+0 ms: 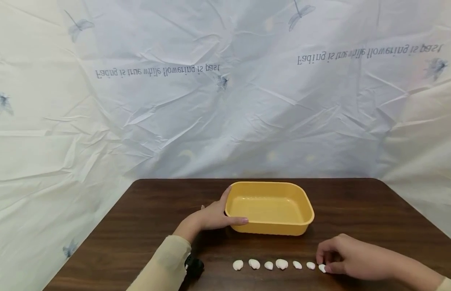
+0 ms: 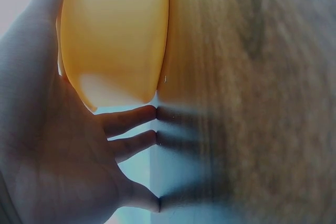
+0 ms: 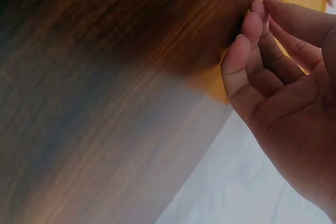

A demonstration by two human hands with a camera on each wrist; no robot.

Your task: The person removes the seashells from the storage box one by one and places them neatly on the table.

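A yellow plastic basin [image 1: 269, 228] stands on the table in the head view, with its inside bare. Against its left end rests my left hand [image 1: 214, 215], thumb along the front rim. The left wrist view shows that hand's fingers [image 2: 131, 121] spread and straight, their tips on the tabletop beside the basin. In front of the basin lies a row of several white seashells [image 1: 281, 264]. At the row's right end my right hand [image 1: 356, 258] pinches the last seashell [image 1: 322, 268] between thumb and fingertips, still at table level. Those fingertips partly hide it.
The dark brown wooden table [image 1: 138, 234] carries everything. A black object [image 1: 194, 266] is by the left wrist, partly behind the sleeve. Pale printed fabric [image 1: 247, 101] hangs behind the table and down both sides.
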